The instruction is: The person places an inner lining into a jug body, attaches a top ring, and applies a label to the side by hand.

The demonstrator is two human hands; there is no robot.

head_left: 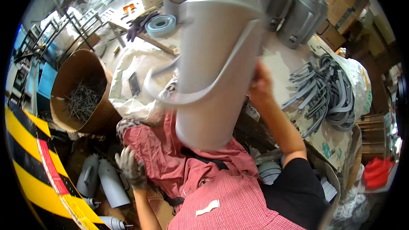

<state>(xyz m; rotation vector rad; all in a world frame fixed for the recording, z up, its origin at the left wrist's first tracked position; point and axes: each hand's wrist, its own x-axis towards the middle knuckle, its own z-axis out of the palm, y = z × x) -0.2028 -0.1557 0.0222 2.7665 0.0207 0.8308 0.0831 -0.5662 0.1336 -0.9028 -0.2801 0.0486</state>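
Note:
A large light-grey thermos jug [213, 64] hangs tilted in front of me, over my lap and the table edge, smeared by motion. A long curved carrying handle [204, 96] of the same grey swings out from its side. My right hand [260, 86] grips the jug at its right side, and the fingers are partly hidden behind it. Low on the left, my left hand [133, 169], in a grey glove, is held with its fingers apart and nothing in them. Closest to it are grey jug bodies [113, 183] lying below.
Several finished-looking grey jugs [298, 19] stand at the table's far side. A pile of grey strap handles [330, 89] lies on the right. At left are a round cardboard bin [79, 93] of thin dark pieces and a yellow-black striped barrier [32, 157]. Rolled tape [161, 25] sits farther back.

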